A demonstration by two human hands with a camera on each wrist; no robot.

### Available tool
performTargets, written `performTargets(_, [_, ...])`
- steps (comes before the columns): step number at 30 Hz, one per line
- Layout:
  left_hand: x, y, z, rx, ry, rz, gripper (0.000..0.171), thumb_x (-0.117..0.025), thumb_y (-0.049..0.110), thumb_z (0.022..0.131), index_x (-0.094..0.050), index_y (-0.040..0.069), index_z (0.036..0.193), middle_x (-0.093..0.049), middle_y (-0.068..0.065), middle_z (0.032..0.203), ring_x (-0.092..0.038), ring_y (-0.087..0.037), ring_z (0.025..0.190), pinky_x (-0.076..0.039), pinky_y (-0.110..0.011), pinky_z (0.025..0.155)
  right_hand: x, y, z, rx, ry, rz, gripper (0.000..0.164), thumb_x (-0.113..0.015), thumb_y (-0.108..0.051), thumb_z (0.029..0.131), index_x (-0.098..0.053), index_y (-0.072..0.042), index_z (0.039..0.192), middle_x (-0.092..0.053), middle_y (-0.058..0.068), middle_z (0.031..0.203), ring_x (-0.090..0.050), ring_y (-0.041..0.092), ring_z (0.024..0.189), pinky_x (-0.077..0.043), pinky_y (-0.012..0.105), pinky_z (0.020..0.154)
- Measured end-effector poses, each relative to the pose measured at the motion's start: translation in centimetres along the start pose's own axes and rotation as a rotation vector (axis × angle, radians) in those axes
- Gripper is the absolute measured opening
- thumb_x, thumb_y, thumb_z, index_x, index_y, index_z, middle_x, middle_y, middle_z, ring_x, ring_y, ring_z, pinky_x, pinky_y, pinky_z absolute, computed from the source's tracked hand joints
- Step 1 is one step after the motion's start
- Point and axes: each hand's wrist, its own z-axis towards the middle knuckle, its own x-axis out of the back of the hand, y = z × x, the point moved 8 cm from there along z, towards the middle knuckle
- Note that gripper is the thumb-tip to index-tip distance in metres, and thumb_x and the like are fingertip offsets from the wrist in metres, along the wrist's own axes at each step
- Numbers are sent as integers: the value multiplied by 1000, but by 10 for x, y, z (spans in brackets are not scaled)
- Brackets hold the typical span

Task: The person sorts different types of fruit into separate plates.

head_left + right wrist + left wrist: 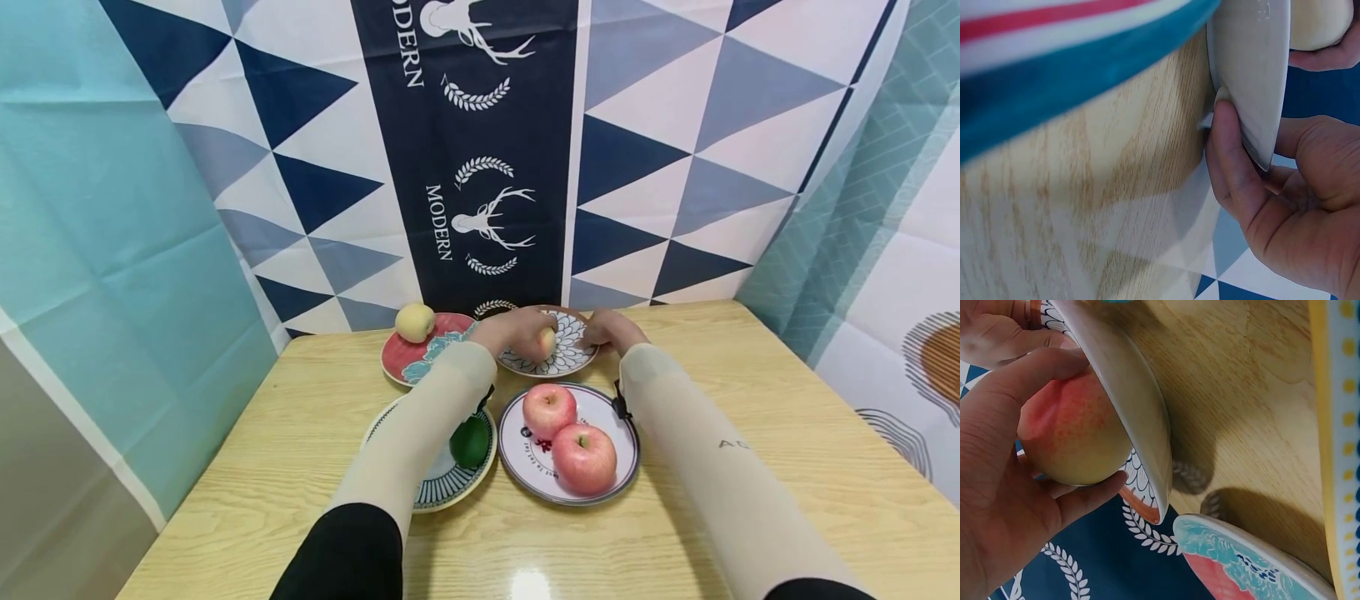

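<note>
My left hand (519,332) holds a peach (1079,431), yellow with a red blush, its fingers and thumb round it. The peach is over the inner face of a shallow plate with a brown rim and black-and-white petal pattern (572,357). With the thumb on the inner side and fingers beneath, my right hand (1310,200) pinches that plate's right edge. In the right wrist view the plate's pale underside (1250,69) shows, and the fingers reach between it and the table.
Left of the petal plate is a red and turquoise plate (395,358) with a yellow fruit (415,322). Nearer stand a white plate (517,462) holding two red apples (583,459) and a stripe-rimmed plate (442,497) with a dark green round thing (470,442). A patterned cloth (637,167) hangs behind.
</note>
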Motion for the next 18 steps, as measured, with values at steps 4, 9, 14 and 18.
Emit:
performTargets(4, [0,-3,-4,39,-4,-35,68,-76,31,91,-53,20,155,-50,-8,152,-48,-22,128,-43,-35,109,0,-1,0,0,2,9,21,-71,-15,100,-62,4,98,-60,11,86,-56,9,58,-49,20,56])
performTargets(9, [0,-4,-10,87,-26,-74,79,-78,37,90,-44,27,161,-37,-9,162,-44,-24,131,-45,-39,108,-1,0,2,-7,8,10,24,-72,-16,100,-62,6,103,-61,12,88,-56,9,59,-49,20,57])
performTargets(14, [4,-5,-13,57,1,-100,83,-80,46,88,-46,23,160,-41,-9,161,-44,-25,137,-42,-41,113,-2,0,1,-26,0,17,26,-70,-17,102,-62,7,107,-62,12,89,-57,9,59,-51,20,58])
performTargets(18, [9,-12,-17,65,37,-81,82,-78,55,88,-49,23,158,-49,-8,152,-48,-23,135,-42,-42,113,-2,0,0,-18,-6,15,23,-69,-16,102,-62,7,104,-62,11,86,-58,9,58,-51,21,58])
